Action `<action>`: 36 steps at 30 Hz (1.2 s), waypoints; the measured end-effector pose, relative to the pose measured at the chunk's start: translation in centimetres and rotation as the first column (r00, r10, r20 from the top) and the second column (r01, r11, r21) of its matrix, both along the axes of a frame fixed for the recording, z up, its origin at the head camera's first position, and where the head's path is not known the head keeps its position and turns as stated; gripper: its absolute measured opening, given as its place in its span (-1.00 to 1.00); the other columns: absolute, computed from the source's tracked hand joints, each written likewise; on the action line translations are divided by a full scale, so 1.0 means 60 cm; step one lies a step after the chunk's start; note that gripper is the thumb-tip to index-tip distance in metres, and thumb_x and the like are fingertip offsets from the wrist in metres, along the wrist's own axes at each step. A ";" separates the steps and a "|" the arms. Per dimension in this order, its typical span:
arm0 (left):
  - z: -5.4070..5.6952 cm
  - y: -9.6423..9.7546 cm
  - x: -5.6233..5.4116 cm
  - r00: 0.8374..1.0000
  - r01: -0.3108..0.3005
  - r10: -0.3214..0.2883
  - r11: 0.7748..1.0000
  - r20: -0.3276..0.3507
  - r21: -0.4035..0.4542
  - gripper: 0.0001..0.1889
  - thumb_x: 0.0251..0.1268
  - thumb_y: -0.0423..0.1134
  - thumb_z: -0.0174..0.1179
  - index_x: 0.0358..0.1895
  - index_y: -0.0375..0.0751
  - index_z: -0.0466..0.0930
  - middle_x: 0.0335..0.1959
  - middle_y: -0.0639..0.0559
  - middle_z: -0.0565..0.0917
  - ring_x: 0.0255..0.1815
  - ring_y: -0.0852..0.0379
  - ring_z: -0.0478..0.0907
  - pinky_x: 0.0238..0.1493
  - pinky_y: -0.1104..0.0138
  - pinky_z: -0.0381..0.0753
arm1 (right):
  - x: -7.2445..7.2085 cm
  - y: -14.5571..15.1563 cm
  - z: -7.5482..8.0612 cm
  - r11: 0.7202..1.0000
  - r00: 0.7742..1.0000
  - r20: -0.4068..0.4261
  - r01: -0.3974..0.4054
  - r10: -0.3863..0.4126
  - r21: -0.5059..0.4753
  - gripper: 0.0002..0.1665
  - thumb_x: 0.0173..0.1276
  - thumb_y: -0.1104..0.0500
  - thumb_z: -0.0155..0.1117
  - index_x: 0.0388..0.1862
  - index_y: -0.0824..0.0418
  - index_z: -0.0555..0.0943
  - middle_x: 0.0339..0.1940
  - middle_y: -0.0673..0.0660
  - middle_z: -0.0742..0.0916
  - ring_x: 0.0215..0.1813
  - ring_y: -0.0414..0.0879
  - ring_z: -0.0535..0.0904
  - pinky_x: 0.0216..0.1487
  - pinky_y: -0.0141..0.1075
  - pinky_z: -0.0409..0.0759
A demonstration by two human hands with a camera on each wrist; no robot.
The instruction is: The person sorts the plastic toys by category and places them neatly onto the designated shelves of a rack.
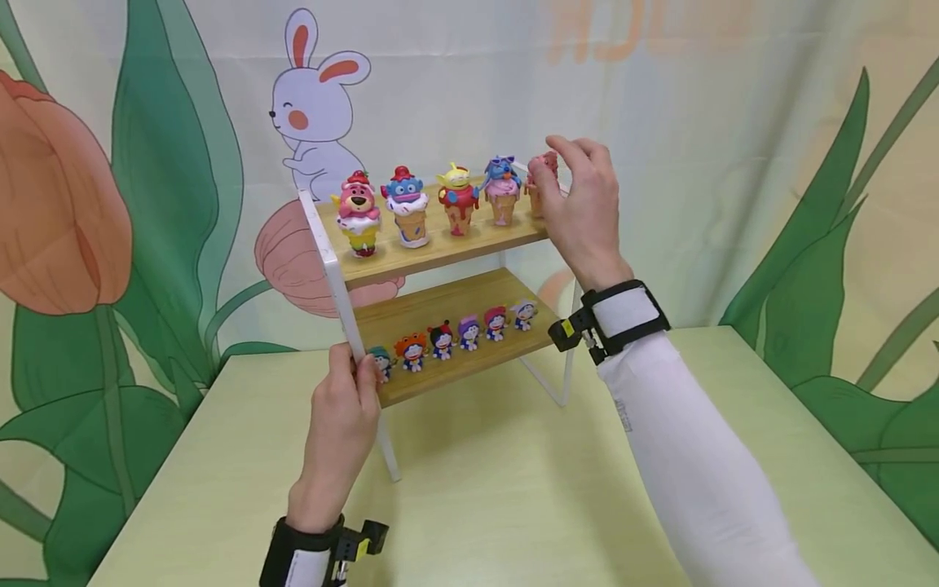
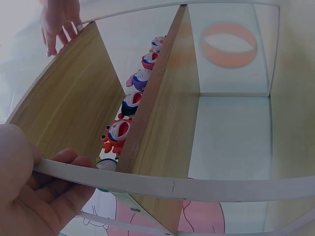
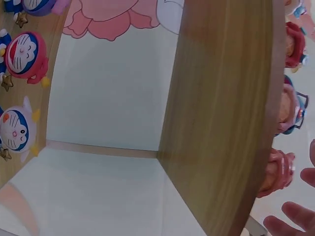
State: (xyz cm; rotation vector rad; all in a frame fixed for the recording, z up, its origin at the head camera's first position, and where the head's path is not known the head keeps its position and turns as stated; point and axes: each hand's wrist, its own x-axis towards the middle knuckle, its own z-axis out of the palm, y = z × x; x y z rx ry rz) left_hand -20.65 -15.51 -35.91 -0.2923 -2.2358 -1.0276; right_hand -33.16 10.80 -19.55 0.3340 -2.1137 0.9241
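My left hand (image 1: 341,420) grips the white metal frame (image 1: 339,297) of a two-tier wooden shelf, thumb and fingers curled round its left upright. At the top board's right end, my right hand (image 1: 587,204) hovers by a pink ice-cream-cone figurine (image 3: 278,172), partly hidden behind the thumb in the head view. In the right wrist view, spread fingers (image 3: 298,216) show a gap from it. Left of it stand a blue-headed cone figurine (image 1: 502,191), a yellow-headed one (image 1: 458,200), a blue one with a red hat (image 1: 406,208) and a pink bear one (image 1: 359,216).
Several small cat figurines in coloured hats, one in an orange crab hat (image 1: 412,352), line the lower board (image 1: 447,289). The shelf stands on a pale yellow-green table (image 1: 513,481). Behind hangs a printed cloth (image 1: 455,81) with a rabbit and tulips.
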 end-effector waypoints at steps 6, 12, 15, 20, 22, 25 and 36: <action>-0.001 -0.003 0.002 1.000 0.002 -0.002 1.000 -0.006 -0.012 -0.84 0.49 -0.41 0.02 -0.01 -0.36 0.27 -0.44 -0.09 0.47 -0.59 0.09 0.37 -0.62 0.43 0.46 | 0.033 0.010 -0.017 1.000 1.000 -0.007 -0.010 0.010 -0.014 -0.47 0.52 -0.09 0.08 0.30 0.18 0.52 0.35 0.20 0.42 0.39 0.02 0.25 0.34 -0.17 0.23; 0.001 -0.007 0.003 1.000 -0.019 0.018 1.000 -0.019 -0.024 -0.86 0.51 -0.39 0.00 -0.03 -0.37 0.29 -0.42 -0.11 0.51 -0.58 0.08 0.39 -0.63 0.41 0.46 | 0.073 0.023 -0.043 0.999 0.996 0.074 -0.053 0.054 -0.005 -0.39 0.54 -0.09 0.02 0.42 0.21 0.37 0.48 0.26 0.25 0.49 0.07 0.05 0.38 0.04 0.14; 0.002 -0.005 0.004 0.999 -0.037 0.036 0.999 -0.020 -0.034 -0.85 0.52 -0.37 0.00 -0.02 -0.39 0.31 -0.41 -0.12 0.52 -0.58 0.08 0.40 -0.64 0.41 0.46 | 0.089 0.039 -0.064 0.997 0.991 0.112 -0.072 0.074 -0.023 -0.36 0.54 -0.10 0.01 0.45 0.20 0.32 0.52 0.25 0.18 0.53 0.07 -0.06 0.39 0.14 0.10; 0.007 -0.004 0.005 0.995 -0.092 0.088 0.994 -0.054 -0.062 -0.78 0.46 -0.39 0.08 0.03 -0.46 0.37 -0.37 -0.16 0.53 -0.53 0.02 0.44 -0.59 0.33 0.53 | 0.111 0.074 -0.113 0.996 0.980 0.181 -0.076 0.085 -0.055 -0.33 0.55 -0.10 -0.03 0.52 0.16 0.22 0.57 0.22 0.05 0.56 0.06 -0.21 0.37 0.27 0.03; 0.009 -0.003 0.005 0.992 -0.097 0.092 0.993 -0.081 -0.060 -0.72 0.44 -0.40 0.10 0.09 -0.49 0.36 -0.30 -0.20 0.53 -0.44 -0.01 0.49 -0.52 0.24 0.60 | 0.119 0.087 -0.135 0.995 0.974 0.208 -0.074 0.085 -0.060 -0.31 0.56 -0.11 -0.05 0.54 0.16 0.18 0.58 0.23 0.00 0.57 0.08 -0.28 0.37 0.32 -0.03; 0.010 -0.001 0.005 0.991 -0.074 0.069 0.996 -0.114 -0.041 -0.55 0.45 -0.38 0.09 0.31 -0.47 0.24 -0.09 -0.28 0.51 -0.19 -0.11 0.56 -0.30 0.06 0.67 | 0.128 0.102 -0.169 0.995 0.965 0.245 -0.073 0.088 -0.069 -0.28 0.57 -0.13 -0.08 0.55 0.18 0.14 0.59 0.27 -0.06 0.56 0.13 -0.35 0.36 0.36 -0.12; 0.012 -0.005 0.002 0.972 -0.102 0.079 0.991 -0.221 -0.092 -0.18 0.45 -0.34 0.07 0.57 -0.22 -0.29 0.58 -0.18 -0.15 0.54 -0.17 -0.08 0.28 -0.18 0.21 | 0.146 0.131 -0.261 0.997 0.898 0.435 -0.056 0.072 -0.048 -0.23 0.60 -0.21 -0.28 0.60 0.18 -0.02 0.57 0.33 -0.21 0.53 0.22 -0.50 0.33 0.39 -0.32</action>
